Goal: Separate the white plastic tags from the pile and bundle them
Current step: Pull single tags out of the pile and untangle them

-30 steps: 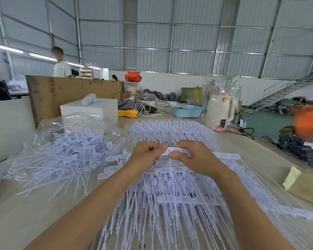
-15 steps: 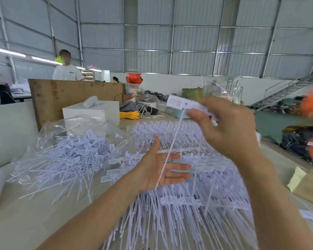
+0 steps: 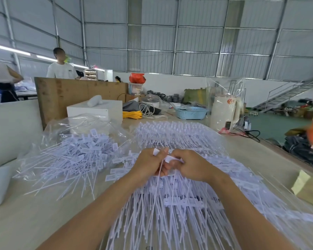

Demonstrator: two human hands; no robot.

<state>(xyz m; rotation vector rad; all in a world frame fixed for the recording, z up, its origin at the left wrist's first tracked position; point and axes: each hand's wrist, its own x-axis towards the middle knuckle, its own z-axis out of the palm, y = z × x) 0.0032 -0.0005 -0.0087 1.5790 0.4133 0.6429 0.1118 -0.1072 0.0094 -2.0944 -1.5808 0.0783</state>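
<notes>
Loose white tags [image 3: 76, 156] heaped on clear plastic at left, left hand [image 3: 148, 165] curled around a single tag [image 3: 168, 157] above the large central pile [image 3: 179, 204], right hand [image 3: 192, 166] pinched on the same tag's flat head, hands held together, kettle [image 3: 223, 114] seen at right

I've got open tabletop [image 3: 36, 221] along the lower left of the frame, a clean lane beside my left forearm, and another bare strip at right centre between the spread of white tags [image 3: 179, 210] and the table's edge. Upper left is blocked: a plastic bag of loose tags [image 3: 74, 152] sprawls there with a white box [image 3: 96, 110] and a wooden board [image 3: 76, 92] behind it. Across the top centre a blue basket [image 3: 191, 112], a yellow cable coil [image 3: 132, 114] and a white kettle [image 3: 223, 112] close off the far side, and at right a cardboard piece [image 3: 309, 188] crowds the edge.
</notes>
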